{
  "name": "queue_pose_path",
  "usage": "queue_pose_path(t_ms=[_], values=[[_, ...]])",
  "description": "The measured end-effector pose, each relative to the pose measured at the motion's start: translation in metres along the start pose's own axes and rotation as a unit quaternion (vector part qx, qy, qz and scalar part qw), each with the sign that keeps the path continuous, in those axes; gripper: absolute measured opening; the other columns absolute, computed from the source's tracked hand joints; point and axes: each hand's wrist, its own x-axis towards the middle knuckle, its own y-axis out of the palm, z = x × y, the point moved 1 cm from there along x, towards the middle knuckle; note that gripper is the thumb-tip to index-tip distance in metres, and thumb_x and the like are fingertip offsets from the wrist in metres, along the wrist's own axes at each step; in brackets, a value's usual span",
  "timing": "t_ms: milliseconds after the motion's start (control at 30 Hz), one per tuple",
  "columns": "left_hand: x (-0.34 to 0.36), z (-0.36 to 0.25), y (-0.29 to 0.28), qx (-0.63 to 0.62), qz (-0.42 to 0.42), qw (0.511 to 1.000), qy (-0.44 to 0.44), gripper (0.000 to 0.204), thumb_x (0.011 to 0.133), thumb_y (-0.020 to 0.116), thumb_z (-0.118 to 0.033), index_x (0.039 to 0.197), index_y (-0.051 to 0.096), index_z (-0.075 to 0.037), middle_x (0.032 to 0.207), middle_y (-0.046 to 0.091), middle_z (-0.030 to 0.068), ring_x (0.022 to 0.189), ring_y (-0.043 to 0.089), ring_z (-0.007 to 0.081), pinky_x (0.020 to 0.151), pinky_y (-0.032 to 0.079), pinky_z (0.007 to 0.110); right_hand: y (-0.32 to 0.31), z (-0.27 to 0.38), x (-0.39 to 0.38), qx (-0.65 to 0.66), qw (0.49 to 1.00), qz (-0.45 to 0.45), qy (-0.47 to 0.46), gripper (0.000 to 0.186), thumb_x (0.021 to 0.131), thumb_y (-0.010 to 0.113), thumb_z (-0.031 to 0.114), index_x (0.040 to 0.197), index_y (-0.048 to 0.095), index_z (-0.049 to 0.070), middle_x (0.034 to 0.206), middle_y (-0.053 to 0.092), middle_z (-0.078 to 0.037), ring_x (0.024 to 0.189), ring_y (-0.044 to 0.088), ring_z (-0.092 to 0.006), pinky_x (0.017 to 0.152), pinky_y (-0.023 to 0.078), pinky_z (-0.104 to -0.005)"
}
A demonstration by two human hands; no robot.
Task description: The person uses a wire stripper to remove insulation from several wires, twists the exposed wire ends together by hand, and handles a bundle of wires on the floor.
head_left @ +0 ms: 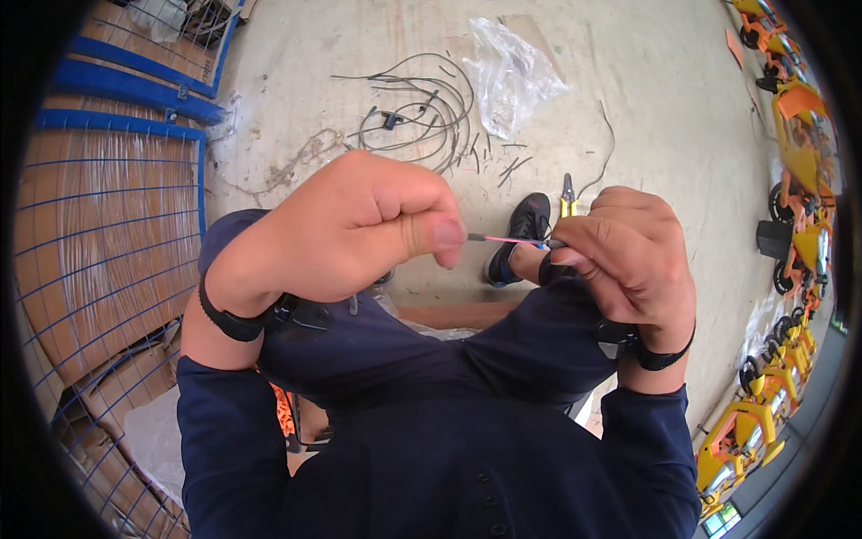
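In front of my lap, a short thin cable [515, 240] stretches between my two hands. Its middle shows a bare pinkish-red inner wire, with dark sheath at either end. My left hand [359, 225] pinches the left sheath between thumb and curled forefinger. On the other side, my right hand [633, 251] is closed on the right sheath, thumb pressed against the fingers. Past the right hand, wire strippers [567, 198] with yellow handles lie on the floor beside my shoe [530, 220].
Coiled dark cables [417, 112] and short cut pieces [514, 169] lie on the concrete ahead, near a clear plastic bag [514, 76]. A blue mesh cage [199, 171] with wrapped cardboard stands at left. Small yellow-and-orange vehicles [806, 148] line the right side.
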Motion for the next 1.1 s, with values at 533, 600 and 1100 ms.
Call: queue_pose_path(t_ms=[533, 600, 1100], values=[[-0.001, 0.023, 0.008, 0.250, -0.062, 0.962, 0.095, 0.005, 0.081, 0.066, -0.006, 0.085, 0.064, -0.005, 0.065, 0.058, 0.0072, 0.056, 0.056, 0.0248, 0.052, 0.043, 0.032, 0.028, -0.006, -0.011, 0.083, 0.988, 0.078, 0.104, 0.013, 0.077, 0.063, 0.000, 0.090, 0.063, 0.004, 0.071, 0.058, -0.010, 0.064, 0.058, -0.0292, 0.056, 0.046, -0.0364], [-0.010, 0.010, 0.008, 0.266, -0.031, 0.959, 0.088, 0.006, 0.080, 0.067, -0.007, 0.085, 0.064, -0.005, 0.066, 0.059, 0.0079, 0.057, 0.057, 0.0268, 0.052, 0.044, 0.033, 0.022, -0.002, -0.017, 0.066, 0.989, 0.095, 0.089, 0.020, 0.069, 0.064, -0.002, 0.086, 0.062, 0.006, 0.069, 0.059, -0.007, 0.062, 0.059, -0.0271, 0.055, 0.048, -0.0347], [-0.076, 0.064, -0.121, 0.157, -0.248, 0.956, -0.028, 0.013, 0.092, 0.058, -0.009, 0.086, 0.062, 0.002, 0.080, 0.062, 0.0031, 0.075, 0.054, 0.0102, 0.069, 0.042, 0.023, -0.122, -0.054, -0.118, -0.114, 0.901, 0.048, 0.417, 0.014, 0.095, 0.054, 0.007, 0.086, 0.061, 0.000, 0.073, 0.059, -0.005, 0.064, 0.053, -0.0119, 0.060, 0.044, -0.0263]])
